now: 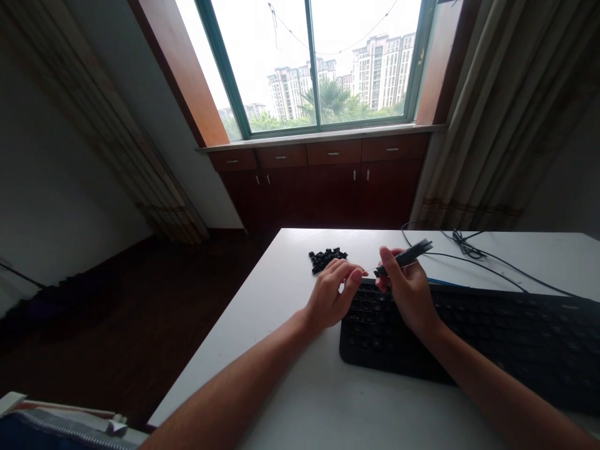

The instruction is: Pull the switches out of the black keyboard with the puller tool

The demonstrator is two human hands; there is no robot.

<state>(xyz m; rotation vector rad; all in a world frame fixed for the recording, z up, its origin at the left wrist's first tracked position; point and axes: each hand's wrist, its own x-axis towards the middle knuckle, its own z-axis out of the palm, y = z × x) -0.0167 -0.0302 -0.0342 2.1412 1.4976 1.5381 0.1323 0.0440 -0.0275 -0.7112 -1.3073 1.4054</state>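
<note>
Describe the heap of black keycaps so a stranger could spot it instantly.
Find the window above the wooden cabinets, then the white desk in front of them. On that desk, just beyond the person's left hand and the black keyboard, sits the heap of keycaps. It is a small loose pile of black pieces, unlike the keyboard or the thin cable farther right.

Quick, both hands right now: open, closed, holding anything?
Left hand: closed in a pinch; anything held is too small to tell.
Right hand: closed, holding a slim black tool.
</note>
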